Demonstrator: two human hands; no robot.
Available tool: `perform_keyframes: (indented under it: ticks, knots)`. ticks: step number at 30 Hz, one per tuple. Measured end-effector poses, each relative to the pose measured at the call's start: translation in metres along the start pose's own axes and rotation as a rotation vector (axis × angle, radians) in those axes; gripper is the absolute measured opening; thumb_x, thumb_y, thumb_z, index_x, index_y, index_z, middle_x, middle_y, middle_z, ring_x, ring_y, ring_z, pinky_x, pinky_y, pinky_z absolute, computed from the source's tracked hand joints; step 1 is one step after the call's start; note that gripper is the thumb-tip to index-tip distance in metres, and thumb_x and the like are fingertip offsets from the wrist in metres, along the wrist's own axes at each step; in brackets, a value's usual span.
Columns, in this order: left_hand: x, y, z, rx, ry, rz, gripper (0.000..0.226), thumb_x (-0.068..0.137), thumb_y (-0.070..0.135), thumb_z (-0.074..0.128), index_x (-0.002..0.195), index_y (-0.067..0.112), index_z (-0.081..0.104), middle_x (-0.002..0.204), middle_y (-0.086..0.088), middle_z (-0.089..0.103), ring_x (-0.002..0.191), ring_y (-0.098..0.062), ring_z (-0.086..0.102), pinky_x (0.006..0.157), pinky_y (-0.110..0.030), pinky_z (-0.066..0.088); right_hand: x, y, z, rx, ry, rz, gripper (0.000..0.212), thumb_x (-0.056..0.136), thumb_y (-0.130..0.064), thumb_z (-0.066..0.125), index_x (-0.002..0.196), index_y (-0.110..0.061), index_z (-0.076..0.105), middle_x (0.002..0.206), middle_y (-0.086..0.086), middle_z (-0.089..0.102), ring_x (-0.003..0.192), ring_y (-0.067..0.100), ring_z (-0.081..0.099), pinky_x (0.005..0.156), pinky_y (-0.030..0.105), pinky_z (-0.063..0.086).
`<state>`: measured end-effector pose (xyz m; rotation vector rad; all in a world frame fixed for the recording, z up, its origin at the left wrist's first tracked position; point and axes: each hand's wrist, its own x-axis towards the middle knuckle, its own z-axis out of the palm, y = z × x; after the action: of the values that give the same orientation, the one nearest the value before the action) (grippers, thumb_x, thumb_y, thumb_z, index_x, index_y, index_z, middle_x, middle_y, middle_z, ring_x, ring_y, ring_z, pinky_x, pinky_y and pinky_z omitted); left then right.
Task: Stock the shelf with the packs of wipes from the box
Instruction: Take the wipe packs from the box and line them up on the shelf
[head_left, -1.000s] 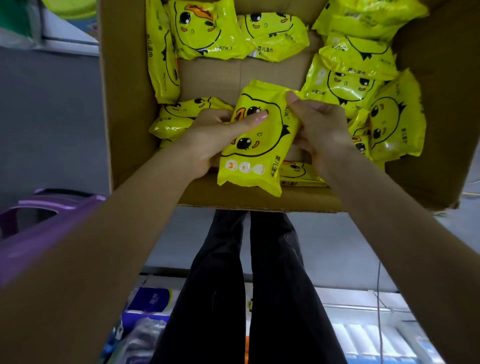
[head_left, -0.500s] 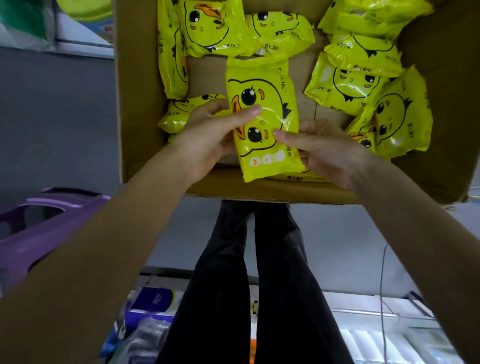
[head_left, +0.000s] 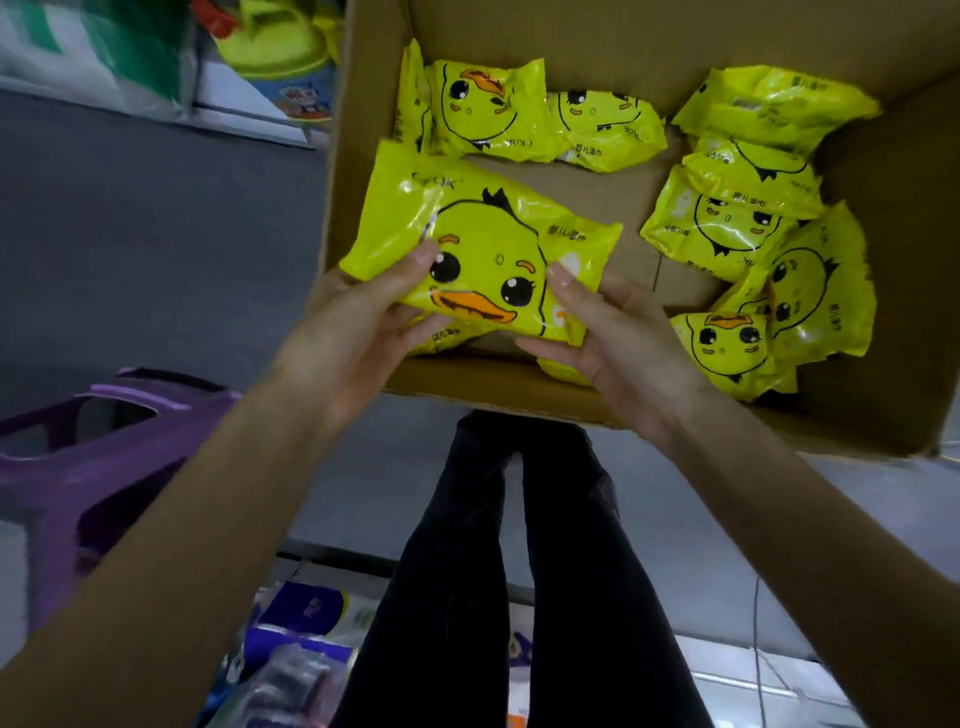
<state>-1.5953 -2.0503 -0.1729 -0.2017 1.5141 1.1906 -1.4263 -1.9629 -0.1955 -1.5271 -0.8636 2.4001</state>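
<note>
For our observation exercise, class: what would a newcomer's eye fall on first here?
The bright yellow plastic pack of wipes with a cartoon duck face, held at centre between the left hand and right hand. Behind it, the open brown cardboard box holds more such yellow packs, mostly on its right side.

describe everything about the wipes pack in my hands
The held pack is a glossy, crinkled yellow plastic pouch printed with a cartoon duck face: black eyes, orange beak, black tuft. It is face up, long side across, tilted, above the near left corner of the cardboard box. The left hand and right hand pinch its near edge, thumbs on the front.
</note>
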Motion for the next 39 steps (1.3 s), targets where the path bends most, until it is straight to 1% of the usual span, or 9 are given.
perform_keyframes:
  ticks: [5,10,13,17,22,26,29,34,39]
  knots:
    - [-0.030,0.000,-0.066,0.126,-0.218,-0.137,0.074,0.041,0.035,0.095,0.109,0.015,0.072,0.115,-0.008,0.071,0.101,-0.022,0.070,0.072,-0.029,0.058,-0.010,0.021,0.024,-0.163,-0.082,0.013,0.016,0.091,-0.016,0.060,0.105,-0.015,0.068,0.102,0.006,0.073,0.094,0.022,0.068,0.079,0.033,0.059]
    - [-0.037,0.005,-0.073,0.205,-0.146,-0.128,0.044,0.054,0.026,0.077,0.098,0.019,0.077,0.105,-0.003,0.074,0.090,-0.014,0.073,0.066,-0.021,0.057,-0.005,0.030,0.052,-0.256,-0.076,-0.052,0.011,0.089,-0.022,0.063,0.092,-0.014,0.070,0.101,0.021,0.070,0.086,0.023,0.064,0.081,0.044,0.056]
    - [-0.032,0.011,-0.067,0.170,0.035,-0.016,0.046,0.064,0.023,0.072,0.109,0.011,0.069,0.100,-0.002,0.075,0.090,-0.015,0.072,0.069,-0.023,0.057,0.010,0.020,0.057,-0.216,-0.095,0.013,0.019,0.093,-0.037,0.055,0.099,-0.023,0.067,0.091,-0.008,0.073,0.082,0.008,0.069,0.073,0.033,0.060]
    - [-0.022,0.017,-0.064,0.100,0.259,0.134,0.006,0.080,0.012,0.070,0.085,0.016,0.071,0.079,0.005,0.076,0.072,-0.011,0.071,0.064,-0.027,0.059,0.069,0.007,0.034,-0.305,0.141,0.056,0.026,0.095,-0.044,0.051,0.100,-0.020,0.062,0.098,0.002,0.069,0.077,0.010,0.067,0.067,0.021,0.055]
    - [-0.020,0.024,-0.076,0.026,0.267,0.184,0.012,0.087,0.016,0.065,0.098,0.016,0.069,0.097,0.001,0.076,0.093,-0.017,0.072,0.074,-0.030,0.059,0.109,0.020,0.008,-0.405,0.378,0.193,0.041,0.091,-0.041,0.061,0.122,-0.015,0.056,0.118,-0.002,0.057,0.105,0.015,0.054,0.088,0.022,0.041]
    - [-0.022,0.024,-0.082,-0.039,0.300,0.205,0.022,0.090,0.023,0.061,0.110,0.014,0.065,0.106,-0.003,0.074,0.097,-0.017,0.071,0.072,-0.027,0.058,0.123,0.027,0.018,-0.381,0.243,0.335,0.039,0.098,-0.042,0.046,0.123,-0.014,0.053,0.120,0.003,0.058,0.074,0.007,0.054,0.044,0.014,0.042]
    - [-0.025,0.022,-0.083,-0.109,0.309,0.219,0.026,0.094,0.022,0.058,0.116,0.011,0.063,0.107,-0.003,0.073,0.097,-0.015,0.071,0.074,-0.027,0.058,0.132,0.037,0.025,-0.386,0.218,0.311,0.054,0.092,-0.051,0.052,0.133,-0.016,0.050,0.132,0.003,0.056,0.110,0.015,0.060,0.070,0.021,0.045]
    - [-0.025,0.019,-0.081,-0.155,0.276,0.238,0.020,0.096,0.019,0.055,0.113,0.012,0.062,0.108,-0.004,0.073,0.097,-0.016,0.071,0.075,-0.030,0.059,0.150,0.046,0.029,-0.304,0.350,0.302,0.045,0.086,-0.039,0.068,0.119,-0.010,0.058,0.121,0.004,0.058,0.104,0.015,0.061,0.084,0.028,0.049]
    - [-0.026,0.015,-0.078,-0.149,0.275,0.251,0.011,0.095,0.016,0.057,0.103,0.016,0.065,0.095,0.001,0.076,0.091,-0.016,0.072,0.069,-0.027,0.058,0.153,0.054,0.018,-0.150,0.395,0.189,0.051,0.076,-0.037,0.078,0.119,-0.013,0.062,0.111,0.003,0.064,0.080,0.019,0.063,0.051,0.024,0.046]
